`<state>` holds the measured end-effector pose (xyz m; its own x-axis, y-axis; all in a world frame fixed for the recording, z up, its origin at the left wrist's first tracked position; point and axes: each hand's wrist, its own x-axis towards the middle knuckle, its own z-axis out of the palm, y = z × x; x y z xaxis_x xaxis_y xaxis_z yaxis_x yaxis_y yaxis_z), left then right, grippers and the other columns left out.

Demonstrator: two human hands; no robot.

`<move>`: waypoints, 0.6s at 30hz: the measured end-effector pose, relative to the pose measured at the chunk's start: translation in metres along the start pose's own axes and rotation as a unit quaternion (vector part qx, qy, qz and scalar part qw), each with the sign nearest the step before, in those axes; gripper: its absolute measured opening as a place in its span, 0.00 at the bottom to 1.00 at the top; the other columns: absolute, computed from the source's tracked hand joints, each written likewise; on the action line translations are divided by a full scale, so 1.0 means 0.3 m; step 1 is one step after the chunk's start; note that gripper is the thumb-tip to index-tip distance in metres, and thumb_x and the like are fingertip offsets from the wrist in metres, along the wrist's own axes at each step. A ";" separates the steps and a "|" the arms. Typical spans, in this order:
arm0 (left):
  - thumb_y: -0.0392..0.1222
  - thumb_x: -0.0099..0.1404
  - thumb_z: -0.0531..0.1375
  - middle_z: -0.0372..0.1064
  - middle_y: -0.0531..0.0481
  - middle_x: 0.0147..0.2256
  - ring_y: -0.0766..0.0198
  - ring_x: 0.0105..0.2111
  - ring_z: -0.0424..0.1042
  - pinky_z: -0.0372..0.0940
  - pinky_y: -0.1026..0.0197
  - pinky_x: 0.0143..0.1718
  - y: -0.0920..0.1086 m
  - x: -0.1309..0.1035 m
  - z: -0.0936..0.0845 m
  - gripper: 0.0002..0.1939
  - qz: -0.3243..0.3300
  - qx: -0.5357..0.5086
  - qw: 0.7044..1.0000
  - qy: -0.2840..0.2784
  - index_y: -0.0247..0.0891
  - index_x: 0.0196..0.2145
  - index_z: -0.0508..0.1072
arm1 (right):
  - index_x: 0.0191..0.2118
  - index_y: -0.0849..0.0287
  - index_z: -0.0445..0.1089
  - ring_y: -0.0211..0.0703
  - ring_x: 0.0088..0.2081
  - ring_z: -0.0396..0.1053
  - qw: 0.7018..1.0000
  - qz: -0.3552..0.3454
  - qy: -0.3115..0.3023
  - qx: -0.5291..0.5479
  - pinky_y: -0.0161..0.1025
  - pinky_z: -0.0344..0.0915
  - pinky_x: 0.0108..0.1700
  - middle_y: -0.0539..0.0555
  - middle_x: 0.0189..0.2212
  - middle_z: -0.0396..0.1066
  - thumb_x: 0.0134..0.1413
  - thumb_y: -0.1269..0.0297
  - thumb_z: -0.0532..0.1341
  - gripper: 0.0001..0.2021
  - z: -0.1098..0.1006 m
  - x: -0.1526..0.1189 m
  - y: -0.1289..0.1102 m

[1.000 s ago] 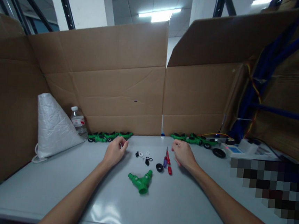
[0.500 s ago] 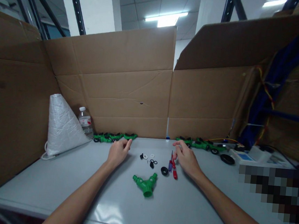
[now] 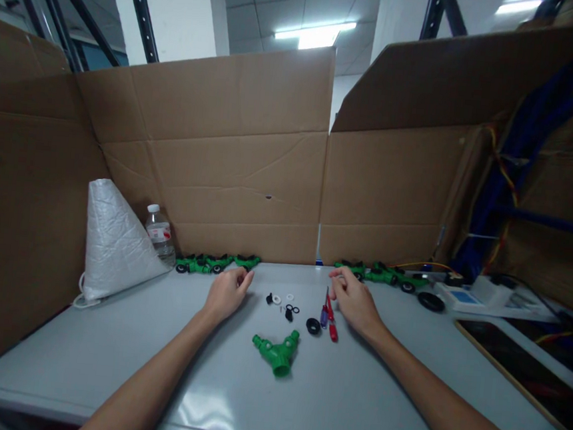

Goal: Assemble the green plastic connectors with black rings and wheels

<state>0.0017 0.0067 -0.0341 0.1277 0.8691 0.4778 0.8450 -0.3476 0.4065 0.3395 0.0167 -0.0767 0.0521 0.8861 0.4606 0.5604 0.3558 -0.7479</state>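
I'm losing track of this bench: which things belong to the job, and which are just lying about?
Probably the job's:
- green fitting
- small parts
- black ring beside the tools
- red tool
- purple tool
- perhaps the green rows behind

Probably just lying about:
- bag
- bottle
- dark panel

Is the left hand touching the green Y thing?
Apart. The head view shows it: the left hand is farther back and to the left, with a plain gap of bare table before the green Y.
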 end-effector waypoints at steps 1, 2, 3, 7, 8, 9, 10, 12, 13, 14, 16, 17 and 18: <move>0.55 0.76 0.54 0.72 0.49 0.26 0.59 0.26 0.68 0.52 0.60 0.31 0.000 0.000 0.002 0.21 0.001 -0.002 1.000 -0.003 0.41 0.29 0.72 | 0.44 0.54 0.67 0.44 0.24 0.70 1.000 0.000 0.001 0.000 0.38 0.59 0.31 0.48 0.23 0.73 0.66 0.58 0.52 0.11 0.000 0.001 0.000; 0.54 0.75 0.55 0.73 0.49 0.28 0.58 0.27 0.69 0.53 0.60 0.31 -0.002 0.001 0.004 0.20 0.002 -0.005 1.000 -0.006 0.41 0.30 0.73 | 0.44 0.54 0.67 0.44 0.24 0.70 1.000 0.000 0.002 0.000 0.38 0.58 0.30 0.48 0.23 0.73 0.65 0.58 0.52 0.10 0.000 0.002 0.000; 0.54 0.75 0.55 0.74 0.49 0.29 0.58 0.28 0.69 0.54 0.60 0.32 -0.003 0.002 0.006 0.19 0.002 -0.007 1.000 -0.009 0.41 0.31 0.73 | 0.44 0.54 0.68 0.44 0.24 0.70 1.000 0.000 0.004 0.000 0.38 0.58 0.30 0.48 0.23 0.73 0.65 0.58 0.52 0.10 0.000 0.003 0.000; 0.52 0.75 0.56 0.75 0.48 0.32 0.57 0.30 0.71 0.56 0.59 0.34 -0.013 0.008 0.016 0.15 0.004 -0.010 1.000 -0.006 0.41 0.36 0.74 | 0.42 0.53 0.67 0.44 0.24 0.69 1.000 -0.007 0.012 -0.006 0.37 0.58 0.30 0.47 0.23 0.72 0.64 0.58 0.52 0.09 0.009 0.010 0.000; 0.52 0.75 0.56 0.75 0.48 0.32 0.57 0.31 0.71 0.56 0.59 0.34 -0.016 0.009 0.017 0.15 0.004 -0.009 1.000 -0.005 0.41 0.36 0.74 | 0.42 0.53 0.67 0.44 0.25 0.70 1.000 -0.010 0.012 -0.008 0.37 0.58 0.30 0.47 0.23 0.72 0.64 0.58 0.52 0.09 0.012 0.011 -0.001; 0.52 0.75 0.56 0.75 0.48 0.32 0.56 0.32 0.72 0.57 0.59 0.35 -0.018 0.010 0.017 0.14 0.005 -0.009 1.000 -0.003 0.41 0.37 0.74 | 0.42 0.53 0.67 0.45 0.25 0.70 1.000 -0.012 0.011 -0.010 0.37 0.58 0.30 0.47 0.23 0.72 0.64 0.58 0.52 0.09 0.014 0.012 -0.002; 0.52 0.75 0.56 0.75 0.48 0.33 0.56 0.32 0.72 0.57 0.59 0.35 -0.020 0.011 0.017 0.14 0.008 -0.008 1.000 -0.001 0.41 0.37 0.74 | 0.42 0.53 0.67 0.45 0.25 0.70 1.000 -0.015 0.010 -0.012 0.37 0.58 0.31 0.48 0.23 0.72 0.64 0.59 0.52 0.09 0.016 0.013 -0.003; 0.52 0.75 0.57 0.76 0.47 0.33 0.56 0.33 0.72 0.58 0.59 0.35 -0.023 0.012 0.016 0.13 0.013 -0.009 1.000 0.003 0.41 0.38 0.74 | 0.42 0.54 0.68 0.45 0.26 0.70 1.000 -0.017 0.008 -0.014 0.37 0.59 0.31 0.48 0.24 0.72 0.64 0.59 0.52 0.09 0.018 0.012 -0.004; 0.51 0.74 0.57 0.76 0.48 0.33 0.56 0.33 0.72 0.58 0.59 0.36 -0.025 0.013 0.016 0.13 0.015 -0.010 1.000 0.005 0.41 0.38 0.74 | 0.42 0.54 0.68 0.45 0.26 0.70 1.000 -0.017 0.008 -0.015 0.37 0.59 0.31 0.48 0.24 0.73 0.64 0.59 0.52 0.09 0.018 0.012 -0.004; 0.51 0.74 0.57 0.76 0.48 0.33 0.56 0.33 0.72 0.58 0.59 0.36 -0.026 0.013 0.016 0.13 0.016 -0.009 1.000 0.007 0.41 0.38 0.74 | 0.43 0.54 0.68 0.44 0.26 0.70 1.000 -0.016 0.008 -0.014 0.37 0.59 0.31 0.48 0.24 0.73 0.64 0.59 0.52 0.09 0.018 0.012 -0.003; 0.51 0.74 0.57 0.76 0.48 0.33 0.55 0.33 0.72 0.58 0.58 0.36 -0.028 0.014 0.016 0.13 0.015 -0.007 1.000 0.007 0.41 0.38 0.74 | 0.43 0.54 0.68 0.44 0.26 0.70 1.000 -0.013 0.010 -0.014 0.37 0.59 0.31 0.48 0.25 0.74 0.64 0.60 0.53 0.10 0.018 0.012 0.000; 0.51 0.74 0.57 0.75 0.48 0.33 0.55 0.33 0.72 0.58 0.58 0.36 -0.028 0.015 0.016 0.13 0.015 -0.005 1.000 0.006 0.41 0.38 0.74 | 0.43 0.54 0.69 0.44 0.25 0.70 1.000 -0.011 0.010 -0.014 0.37 0.59 0.31 0.48 0.25 0.74 0.64 0.60 0.53 0.10 0.017 0.013 0.002; 0.51 0.74 0.57 0.75 0.47 0.33 0.55 0.34 0.72 0.58 0.58 0.36 -0.028 0.015 0.016 0.13 0.016 -0.003 1.000 0.005 0.41 0.38 0.74 | 0.43 0.53 0.69 0.44 0.25 0.70 1.000 -0.009 0.010 -0.014 0.37 0.59 0.31 0.48 0.25 0.74 0.64 0.60 0.53 0.10 0.016 0.013 0.004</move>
<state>-0.0023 0.0153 -0.0389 0.1496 0.8542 0.4979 0.8369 -0.3776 0.3963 0.3363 0.0221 -0.0780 0.0587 0.8730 0.4841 0.5837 0.3634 -0.7261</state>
